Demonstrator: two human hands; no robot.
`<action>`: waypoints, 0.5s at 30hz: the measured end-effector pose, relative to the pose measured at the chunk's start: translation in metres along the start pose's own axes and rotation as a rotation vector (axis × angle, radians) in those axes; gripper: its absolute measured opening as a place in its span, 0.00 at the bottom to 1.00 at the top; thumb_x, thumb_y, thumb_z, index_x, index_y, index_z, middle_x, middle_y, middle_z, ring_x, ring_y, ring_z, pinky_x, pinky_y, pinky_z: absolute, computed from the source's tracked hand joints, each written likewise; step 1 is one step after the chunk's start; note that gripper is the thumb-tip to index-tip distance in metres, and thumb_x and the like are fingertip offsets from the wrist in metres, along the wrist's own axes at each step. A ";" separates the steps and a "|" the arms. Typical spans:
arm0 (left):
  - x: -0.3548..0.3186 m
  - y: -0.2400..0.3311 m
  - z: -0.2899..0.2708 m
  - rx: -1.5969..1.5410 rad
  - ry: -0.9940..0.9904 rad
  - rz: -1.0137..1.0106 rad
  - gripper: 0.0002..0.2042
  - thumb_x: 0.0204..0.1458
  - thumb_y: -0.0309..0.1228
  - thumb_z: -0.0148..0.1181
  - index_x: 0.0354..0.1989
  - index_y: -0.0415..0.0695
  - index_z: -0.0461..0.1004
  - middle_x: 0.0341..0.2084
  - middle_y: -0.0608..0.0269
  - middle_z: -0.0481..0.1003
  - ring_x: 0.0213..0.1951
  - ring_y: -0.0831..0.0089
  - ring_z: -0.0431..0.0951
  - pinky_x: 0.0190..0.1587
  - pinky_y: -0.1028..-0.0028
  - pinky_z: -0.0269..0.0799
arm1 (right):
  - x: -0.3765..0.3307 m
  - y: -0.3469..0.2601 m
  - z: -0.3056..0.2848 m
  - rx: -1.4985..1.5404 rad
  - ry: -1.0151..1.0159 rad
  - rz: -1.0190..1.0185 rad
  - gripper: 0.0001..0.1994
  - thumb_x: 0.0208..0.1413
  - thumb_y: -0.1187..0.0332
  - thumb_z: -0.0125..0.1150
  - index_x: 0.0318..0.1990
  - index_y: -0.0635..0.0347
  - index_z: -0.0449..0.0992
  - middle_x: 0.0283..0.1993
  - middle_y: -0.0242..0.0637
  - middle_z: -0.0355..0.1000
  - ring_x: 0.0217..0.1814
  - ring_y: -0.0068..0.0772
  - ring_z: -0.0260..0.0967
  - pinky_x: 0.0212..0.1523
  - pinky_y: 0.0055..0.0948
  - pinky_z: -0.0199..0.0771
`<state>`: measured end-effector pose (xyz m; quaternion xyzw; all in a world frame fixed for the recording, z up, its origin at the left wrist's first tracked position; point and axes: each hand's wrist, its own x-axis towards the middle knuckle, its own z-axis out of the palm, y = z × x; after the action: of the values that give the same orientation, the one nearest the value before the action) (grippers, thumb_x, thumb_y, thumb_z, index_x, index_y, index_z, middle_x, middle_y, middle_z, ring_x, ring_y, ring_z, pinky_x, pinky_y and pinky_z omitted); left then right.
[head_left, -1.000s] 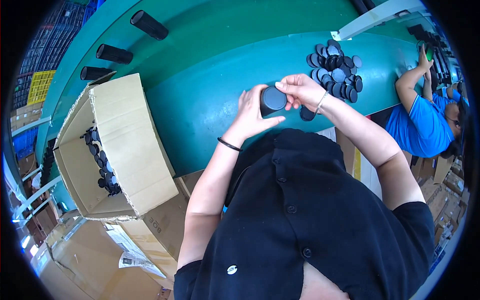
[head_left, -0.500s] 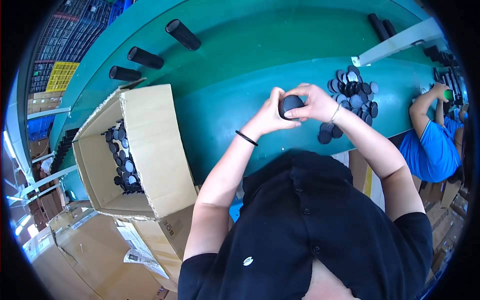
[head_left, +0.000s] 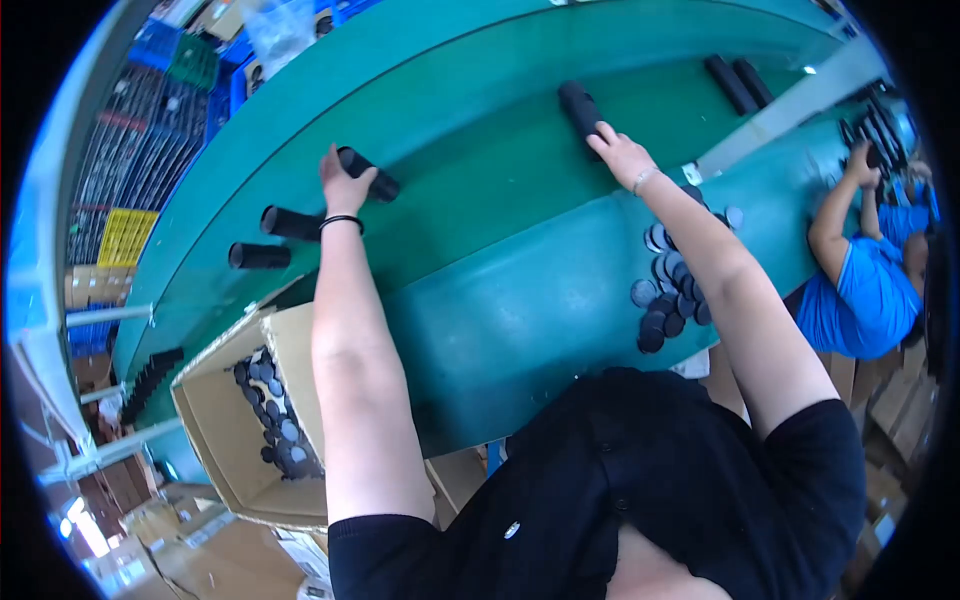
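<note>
My left hand (head_left: 345,185) reaches to the far left and is closed round a black tube (head_left: 383,186) lying on the green belt. Its open-looking end faces up and left, beside my fingers. Out in front, the fingers of my right hand (head_left: 625,160) are on the near end of another black tube (head_left: 577,103), also on the belt; my thumb is hidden. Two more black tubes, one nearer (head_left: 258,256) and one beside my left wrist (head_left: 288,222), lie at the left. A pile of flat black discs (head_left: 672,290) is partly behind my right forearm.
A cardboard box (head_left: 215,440) of black discs stands left, partly behind my left arm. Two black tubes (head_left: 740,85) lie far right, by a pale metal bracket (head_left: 790,105). A person in blue (head_left: 865,290) works at the right. Stacked crates (head_left: 135,170) stand far left.
My hands were together on a black cylindrical piece near my body; they have parted and reached outward. A black tube now lies under my right hand. The view has tilted, shifting the scene downward.
</note>
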<state>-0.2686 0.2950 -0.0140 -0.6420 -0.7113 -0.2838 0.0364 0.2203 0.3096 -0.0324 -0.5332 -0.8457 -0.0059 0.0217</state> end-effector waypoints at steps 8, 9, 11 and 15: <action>-0.046 0.114 -0.040 -0.308 -0.096 0.060 0.29 0.39 0.33 0.70 0.51 0.39 0.67 0.41 0.47 0.70 0.45 0.53 0.72 0.48 0.62 0.68 | -0.088 0.021 -0.005 0.274 -0.626 -0.051 0.19 0.40 0.67 0.64 0.43 0.50 0.71 0.51 0.41 0.65 0.50 0.46 0.66 0.41 0.40 0.72; -0.070 0.137 -0.053 -0.382 -0.114 0.081 0.28 0.39 0.33 0.70 0.50 0.39 0.68 0.41 0.48 0.70 0.44 0.54 0.72 0.47 0.63 0.68 | -0.115 -0.001 -0.029 0.233 -0.775 -0.030 0.19 0.38 0.66 0.65 0.42 0.50 0.72 0.48 0.40 0.67 0.53 0.44 0.63 0.43 0.39 0.70; -0.119 0.174 -0.070 -0.493 -0.185 0.069 0.28 0.38 0.33 0.70 0.51 0.40 0.69 0.40 0.51 0.70 0.44 0.57 0.72 0.47 0.65 0.69 | -0.165 -0.024 -0.035 0.163 -0.600 -0.039 0.21 0.35 0.65 0.67 0.42 0.53 0.71 0.47 0.40 0.67 0.53 0.43 0.62 0.46 0.39 0.67; -0.199 0.226 -0.091 -0.565 -0.346 0.032 0.29 0.36 0.32 0.71 0.51 0.41 0.69 0.40 0.52 0.70 0.45 0.60 0.72 0.48 0.66 0.68 | -0.203 -0.035 -0.020 0.155 -0.328 0.007 0.26 0.32 0.63 0.70 0.43 0.57 0.70 0.44 0.39 0.67 0.53 0.40 0.60 0.50 0.38 0.62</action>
<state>-0.0513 0.0790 0.0602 -0.6764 -0.5902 -0.3560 -0.2598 0.2764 0.1110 -0.0206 -0.5266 -0.8340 0.1466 -0.0756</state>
